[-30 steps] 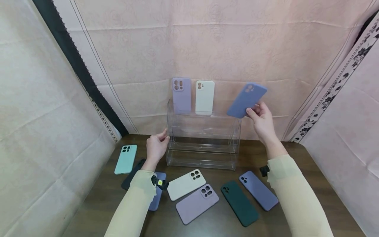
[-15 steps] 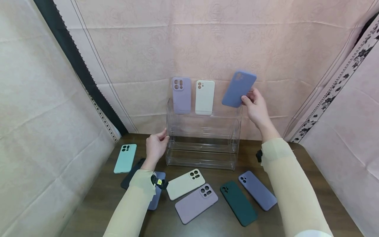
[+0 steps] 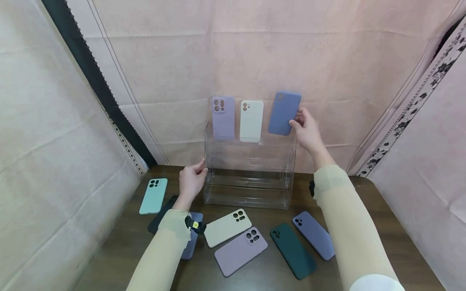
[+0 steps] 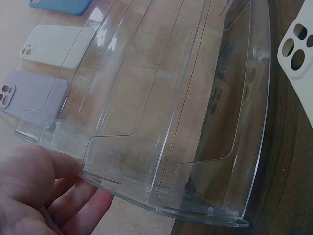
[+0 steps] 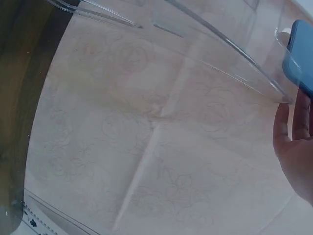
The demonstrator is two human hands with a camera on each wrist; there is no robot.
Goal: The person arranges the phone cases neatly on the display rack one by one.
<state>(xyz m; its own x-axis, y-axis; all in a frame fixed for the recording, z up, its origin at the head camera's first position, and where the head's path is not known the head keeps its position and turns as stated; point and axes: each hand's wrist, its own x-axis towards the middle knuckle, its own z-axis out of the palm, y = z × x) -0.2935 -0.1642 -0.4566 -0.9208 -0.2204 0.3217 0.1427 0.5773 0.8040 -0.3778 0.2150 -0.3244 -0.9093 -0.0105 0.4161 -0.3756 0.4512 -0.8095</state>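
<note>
My right hand (image 3: 308,131) pinches a blue phone case (image 3: 284,112) by its right edge, nearly upright at the right end of the top tier of a clear stepped display stand (image 3: 245,201). Whether the case's lower edge touches the tier, I cannot tell. My left hand (image 3: 191,180) grips the stand's left side edge, thumb on top and fingers curled beneath in the left wrist view. On that same top tier stand a lilac phone case (image 3: 223,121) at the left and a white phone case (image 3: 251,121) beside it.
Before the stand lie a cream case (image 3: 222,230), a purple case (image 3: 236,256), a dark green case (image 3: 294,252) and a violet-blue case (image 3: 314,234). A mint case (image 3: 153,197) lies at the left. My left forearm partly covers a dark case (image 3: 162,216) and a blue case (image 3: 191,242).
My right hand has brought the blue case leftward over the stand's top tier and turned it closer to upright. My left hand has stayed on the stand's edge.
</note>
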